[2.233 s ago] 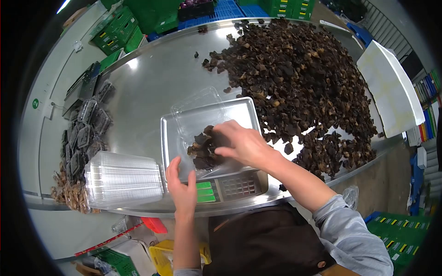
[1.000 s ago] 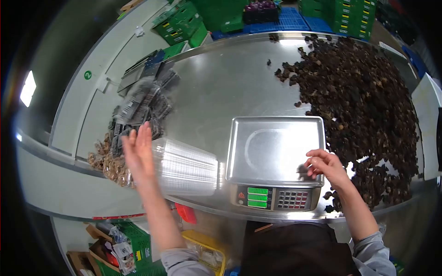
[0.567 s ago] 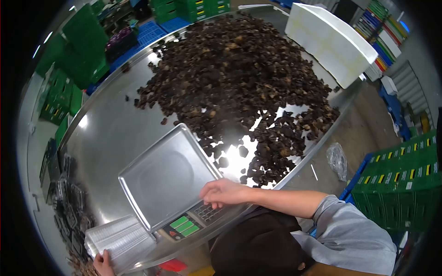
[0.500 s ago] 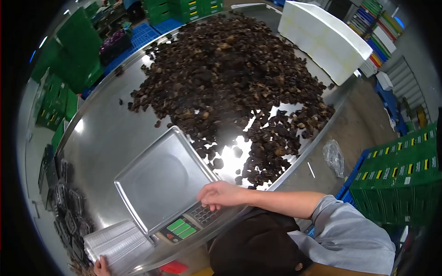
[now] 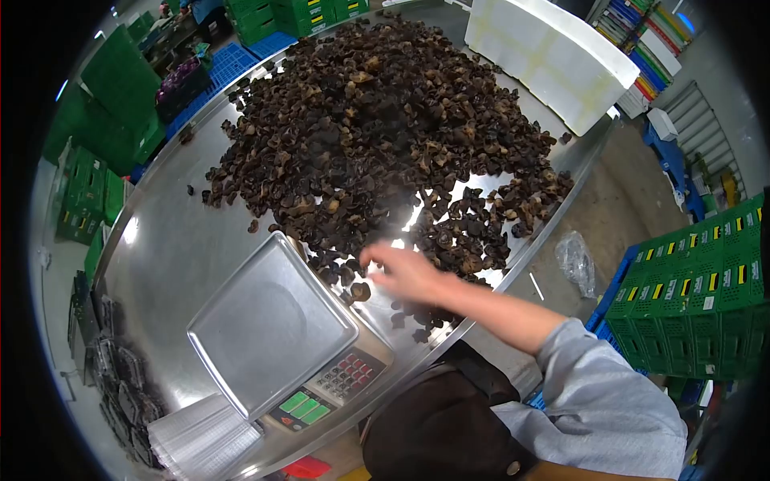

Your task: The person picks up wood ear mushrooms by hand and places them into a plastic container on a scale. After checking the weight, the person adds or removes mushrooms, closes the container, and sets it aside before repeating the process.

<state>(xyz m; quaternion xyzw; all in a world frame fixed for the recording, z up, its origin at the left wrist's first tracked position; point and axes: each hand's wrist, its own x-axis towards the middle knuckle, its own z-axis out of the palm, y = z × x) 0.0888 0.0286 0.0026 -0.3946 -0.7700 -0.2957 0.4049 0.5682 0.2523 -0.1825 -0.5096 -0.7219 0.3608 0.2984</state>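
Near edge of the table (image 5: 180, 240): clear tub stack (image 5: 200, 441), then the scale (image 5: 277, 329). Just past the scale's right corner I see my right hand (image 5: 405, 272), blurred, fingers (image 5: 373, 258) loosely spread, gripping nothing I can make out, over loose mushrooms (image 5: 358, 291). The main pile (image 5: 377, 128) fills the far half, with a foam box (image 5: 553, 56) at the far right corner.

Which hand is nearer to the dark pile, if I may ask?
Right. The right hand reaches over the near edge of the pile; the left hand is out of view.
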